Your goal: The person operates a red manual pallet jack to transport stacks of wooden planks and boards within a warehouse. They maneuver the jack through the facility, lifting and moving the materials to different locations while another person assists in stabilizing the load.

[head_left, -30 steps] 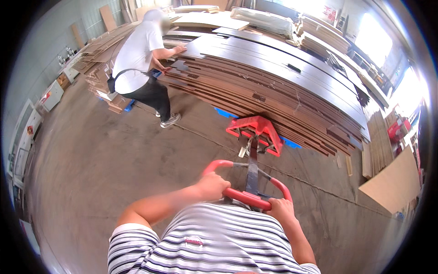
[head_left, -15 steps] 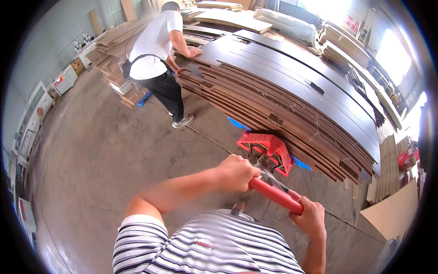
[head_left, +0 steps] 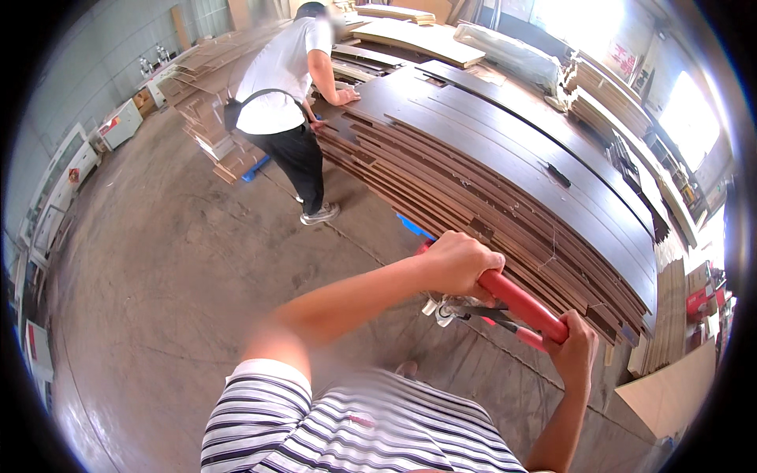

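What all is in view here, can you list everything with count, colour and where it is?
pallet jack handle: one, red, lower centre right, gripped at both ends
stack of long boards: one, dark brown, centre to right
blue pallet: one, under the stack's near edge
co-worker: one, white shirt, black trousers, upper centre, hand on the stack
lighter board piles: several, tan, top
cabinets: several, white, along left wall
concrete floor: grey, left and centre
left hand: one, closed on the handle
right hand: one, closed on the handle
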`<state>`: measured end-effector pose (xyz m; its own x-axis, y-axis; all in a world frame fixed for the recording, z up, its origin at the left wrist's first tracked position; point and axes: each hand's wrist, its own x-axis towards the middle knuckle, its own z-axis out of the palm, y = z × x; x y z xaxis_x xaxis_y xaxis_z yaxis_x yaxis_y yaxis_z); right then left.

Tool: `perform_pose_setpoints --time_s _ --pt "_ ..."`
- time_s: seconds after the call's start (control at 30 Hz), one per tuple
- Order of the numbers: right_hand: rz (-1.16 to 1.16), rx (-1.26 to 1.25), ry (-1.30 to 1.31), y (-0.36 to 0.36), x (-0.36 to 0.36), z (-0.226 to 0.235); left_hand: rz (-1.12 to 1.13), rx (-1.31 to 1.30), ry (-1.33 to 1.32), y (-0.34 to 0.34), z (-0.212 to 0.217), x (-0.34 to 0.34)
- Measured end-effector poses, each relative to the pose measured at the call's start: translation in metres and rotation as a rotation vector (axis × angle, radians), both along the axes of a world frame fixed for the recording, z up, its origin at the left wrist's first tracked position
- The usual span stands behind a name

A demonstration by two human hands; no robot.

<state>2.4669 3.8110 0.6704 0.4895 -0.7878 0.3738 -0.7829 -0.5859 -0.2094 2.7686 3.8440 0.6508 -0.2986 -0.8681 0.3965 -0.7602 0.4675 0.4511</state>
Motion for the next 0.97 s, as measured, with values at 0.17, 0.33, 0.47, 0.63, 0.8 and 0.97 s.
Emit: perform_pose_setpoints --time_s 0.17,0.33,0.47,0.63,0.8,0.97 --pt "-0.014 -0.048 -0.031 -0.031 0.003 0.006 0.016 0.019 -0.039 -0.034 0.008 0.002" --pt "0.022 -0.034 0.003 -0.043 0.004 0.013 0.048 0.021 -0.072 -0.046 0.012 0.002" --pt "0.043 0.025 0.04 -0.037 0.002 0.015 0.062 -0.016 -0.079 -0.036 0.011 0.001" --pt "0.097 0.204 0.183 0.014 -0.016 0.009 -0.004 -0.004 -0.069 0.021 -0.001 -0.007" --pt "0.211 0.468 0.24 0.115 -0.028 -0.036 -0.059 0.192 -0.281 0.133 -0.047 -0.015" --pt "0.129 0.65 0.408 0.225 -0.029 -0.088 -0.055 0.676 -0.442 0.234 -0.076 -0.042"
